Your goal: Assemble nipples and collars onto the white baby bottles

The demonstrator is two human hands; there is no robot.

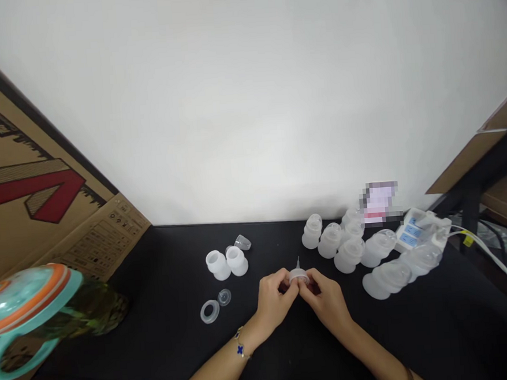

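Between both hands is a bottle collar (pixel 299 274) with a thin, pointed translucent tip standing up from it. The fingers and thumb of my left hand (pixel 275 297) pinch its left side, and my right hand (pixel 326 296) pinches its right side. Left of my left hand lie a loose collar ring (pixel 210 311) and a small clear nipple (pixel 224 297). Behind them stand two uncapped white bottles, one (pixel 218 266) beside the other (pixel 237 261). A clear cap (pixel 243 243) lies on its side behind the bottles.
Several capped bottles (pixel 349 255) stand to the right, near a white power strip (pixel 416 229) with cables. A pixelated upright item (pixel 378 201) leans at the wall. On the left are a large jug with a turquoise handle (pixel 24 359) and a cardboard box (pixel 61 168). The tabletop (pixel 168 277) is black.
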